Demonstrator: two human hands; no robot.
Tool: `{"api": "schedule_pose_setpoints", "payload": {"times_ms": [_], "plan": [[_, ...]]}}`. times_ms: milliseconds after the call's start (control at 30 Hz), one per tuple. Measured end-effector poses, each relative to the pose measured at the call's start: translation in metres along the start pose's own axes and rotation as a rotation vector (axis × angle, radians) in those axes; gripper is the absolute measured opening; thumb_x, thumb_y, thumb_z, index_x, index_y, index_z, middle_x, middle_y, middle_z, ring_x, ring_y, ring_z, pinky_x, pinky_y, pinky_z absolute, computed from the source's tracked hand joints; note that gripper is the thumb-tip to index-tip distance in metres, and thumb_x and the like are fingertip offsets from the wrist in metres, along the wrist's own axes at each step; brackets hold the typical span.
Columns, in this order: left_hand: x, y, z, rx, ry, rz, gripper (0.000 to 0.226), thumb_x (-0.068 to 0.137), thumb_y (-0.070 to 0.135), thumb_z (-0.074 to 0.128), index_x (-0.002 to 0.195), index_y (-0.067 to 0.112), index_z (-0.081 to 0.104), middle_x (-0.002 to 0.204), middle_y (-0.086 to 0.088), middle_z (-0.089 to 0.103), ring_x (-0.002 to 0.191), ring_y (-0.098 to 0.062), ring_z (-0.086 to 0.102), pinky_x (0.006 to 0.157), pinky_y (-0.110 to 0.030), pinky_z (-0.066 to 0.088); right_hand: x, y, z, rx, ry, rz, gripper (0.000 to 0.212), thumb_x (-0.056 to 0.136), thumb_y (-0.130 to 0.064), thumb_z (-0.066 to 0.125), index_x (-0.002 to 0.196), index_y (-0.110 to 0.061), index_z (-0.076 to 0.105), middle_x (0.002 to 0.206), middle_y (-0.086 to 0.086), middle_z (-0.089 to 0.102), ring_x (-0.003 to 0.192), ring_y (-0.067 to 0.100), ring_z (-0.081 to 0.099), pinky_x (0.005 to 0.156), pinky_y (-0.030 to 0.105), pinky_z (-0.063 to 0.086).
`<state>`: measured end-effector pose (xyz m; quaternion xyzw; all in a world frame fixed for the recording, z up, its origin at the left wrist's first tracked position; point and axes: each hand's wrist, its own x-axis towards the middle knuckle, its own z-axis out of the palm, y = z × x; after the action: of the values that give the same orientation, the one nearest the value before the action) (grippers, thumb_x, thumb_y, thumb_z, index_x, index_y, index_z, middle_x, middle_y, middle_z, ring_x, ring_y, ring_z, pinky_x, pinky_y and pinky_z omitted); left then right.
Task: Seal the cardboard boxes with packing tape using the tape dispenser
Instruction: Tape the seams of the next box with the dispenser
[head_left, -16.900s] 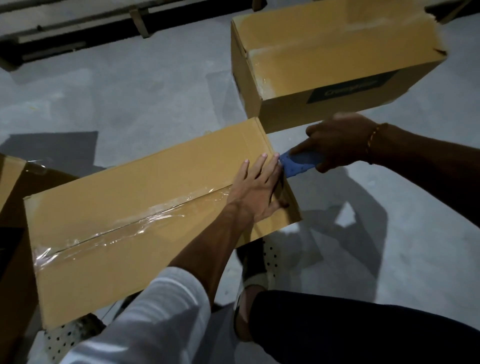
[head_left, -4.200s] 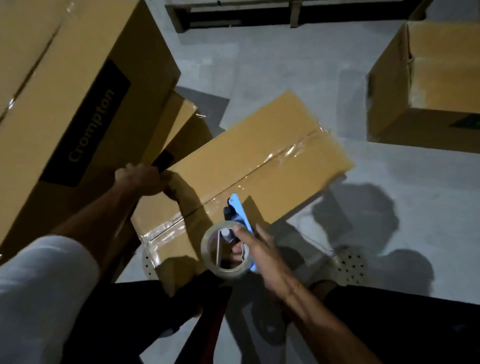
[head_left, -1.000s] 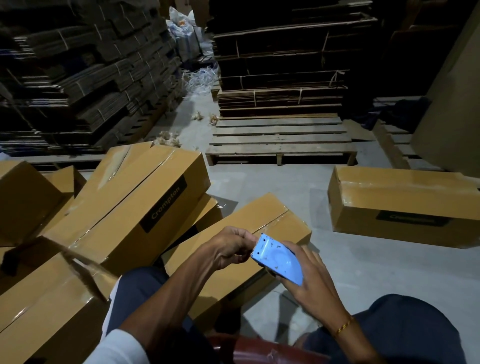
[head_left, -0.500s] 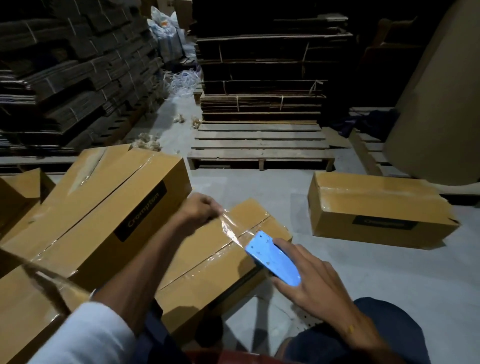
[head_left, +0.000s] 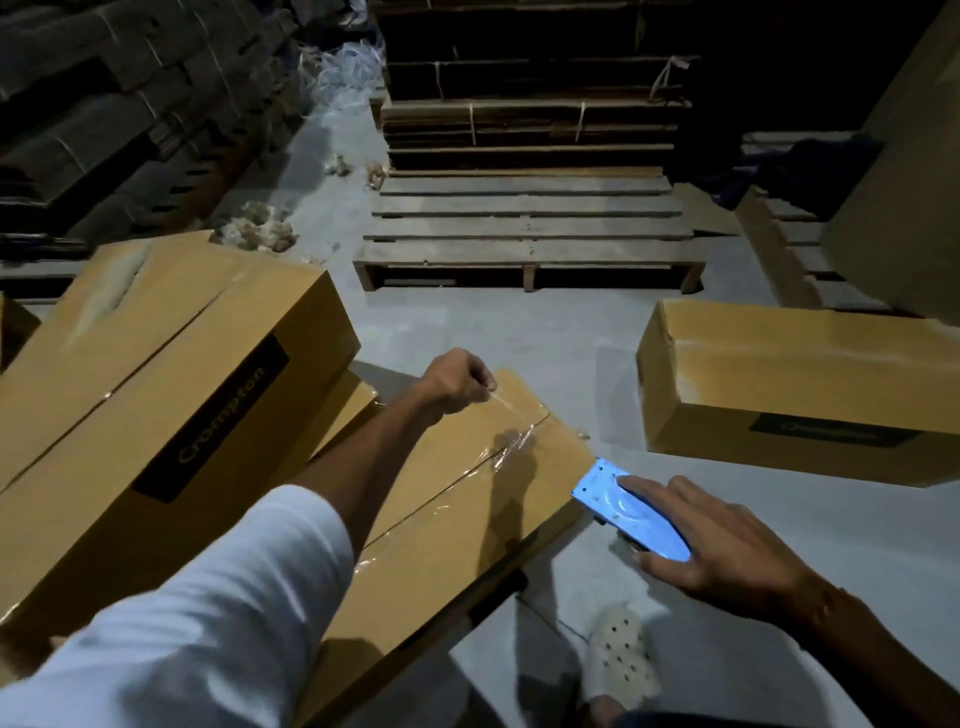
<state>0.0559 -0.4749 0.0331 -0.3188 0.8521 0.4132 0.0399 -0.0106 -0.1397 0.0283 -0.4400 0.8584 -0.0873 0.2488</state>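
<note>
Fingers of the left hand pinch the free tape end at the far corner of the middle box. To its right, the right hand grips the blue tape dispenser just off that box's right edge, so the clear strip crosses the seam, which runs the box's length. Three boxes are clearly visible, one dispenser.

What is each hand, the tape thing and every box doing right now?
Left hand: pinching the tape end.
Right hand: gripping the tape dispenser.
Tape dispenser: held off the near box's corner.
Tape: pulled out, stretched over the near box.
Near box: flaps closed, seam taped.
Crompton box: closed, leaning.
Right box: closed, on the floor.
</note>
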Motion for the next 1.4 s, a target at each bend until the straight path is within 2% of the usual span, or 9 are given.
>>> {"api": "schedule_pose_setpoints", "payload": {"times_ms": [100,200,367,500,633,800,967,1300,1400], "plan": [[0.055,-0.014,0.028,-0.014,0.066,-0.035,0.013,0.091,-0.005,0.064,0.100,-0.001,0.073,0.091,-0.008,0.065,0.071,-0.011,0.055,0.054,-0.017,0.042,0.055,0.025,0.013,-0.036,-0.023,0.021,0.078,0.075,-0.076,0.046,0.144,-0.058,0.015,0.106,-0.019,0.040,0.098,0.015,0.055,0.081,0.030,0.042],[0.108,-0.033,0.051,0.018,0.124,-0.038,0.016,0.091,-0.005,0.062,0.100,0.001,0.074,0.097,-0.010,0.068,0.080,-0.014,0.059,0.056,-0.013,0.045,0.103,0.043,0.018,-0.066,0.051,-0.025,0.084,0.065,-0.071,0.039,0.147,-0.049,0.032,0.109,-0.009,0.052,0.102,0.022,0.059,0.082,0.034,0.044],[0.182,-0.057,0.071,0.089,0.188,0.015,0.019,0.092,-0.006,0.059,0.101,0.000,0.075,0.105,-0.015,0.072,0.100,-0.025,0.067,0.082,-0.023,0.050,0.170,0.058,0.025,0.003,0.178,-0.046,0.082,0.061,-0.061,0.040,0.139,-0.038,0.051,0.101,0.003,0.060,0.096,0.029,0.061,0.078,0.034,0.041],[0.223,-0.067,0.080,0.134,0.174,0.030,0.021,0.093,-0.006,0.058,0.104,0.000,0.075,0.109,-0.015,0.071,0.103,-0.025,0.066,0.090,-0.023,0.050,0.201,0.061,0.037,0.022,0.189,-0.008,0.075,0.064,-0.054,0.050,0.137,-0.041,0.051,0.098,0.001,0.059,0.095,0.027,0.061,0.080,0.035,0.044],[0.240,-0.075,0.086,0.198,0.131,0.050,0.020,0.094,-0.005,0.061,0.108,0.000,0.073,0.112,-0.015,0.070,0.105,-0.025,0.065,0.094,-0.026,0.051,0.215,0.060,0.044,0.051,0.132,0.005,0.074,0.065,-0.058,0.048,0.138,-0.044,0.046,0.100,0.000,0.056,0.095,0.026,0.059,0.082,0.034,0.043],[0.247,-0.080,0.092,0.189,0.089,0.069,0.020,0.096,-0.002,0.059,0.109,0.003,0.073,0.116,-0.012,0.068,0.108,-0.024,0.062,0.097,-0.030,0.052,0.217,0.058,0.048,-0.048,0.176,-0.005,0.084,0.056,-0.065,0.029,0.134,-0.040,0.047,0.091,0.001,0.053,0.084,0.031,0.057,0.076,0.036,0.046],[0.246,-0.080,0.096,0.176,0.113,0.081,0.020,0.097,-0.001,0.058,0.110,0.003,0.073,0.117,-0.013,0.068,0.109,-0.025,0.062,0.097,-0.031,0.052,0.221,0.058,0.046,-0.106,0.176,0.000,0.084,0.055,-0.065,0.025,0.131,-0.038,0.051,0.083,-0.001,0.046,0.080,0.030,0.054,0.071,0.031,0.035],[0.247,-0.082,0.096,0.207,0.148,0.090,0.021,0.097,-0.001,0.058,0.111,0.004,0.073,0.118,-0.013,0.068,0.110,-0.023,0.062,0.096,-0.028,0.049,0.225,0.056,0.041,-0.053,0.118,0.016,0.061,0.075,-0.054,0.058,0.134,-0.039,0.052,0.085,-0.007,0.040,0.088,0.016,0.044,0.077,0.027,0.030],[0.247,-0.083,0.097,0.204,0.160,0.093,0.021,0.097,-0.001,0.058,0.110,0.004,0.074,0.118,-0.013,0.068,0.110,-0.024,0.062,0.095,-0.025,0.048,0.226,0.054,0.037,-0.021,0.094,0.012,0.067,0.071,-0.059,0.053,0.135,-0.040,0.052,0.090,-0.006,0.044,0.094,0.016,0.046,0.080,0.027,0.032]]}}
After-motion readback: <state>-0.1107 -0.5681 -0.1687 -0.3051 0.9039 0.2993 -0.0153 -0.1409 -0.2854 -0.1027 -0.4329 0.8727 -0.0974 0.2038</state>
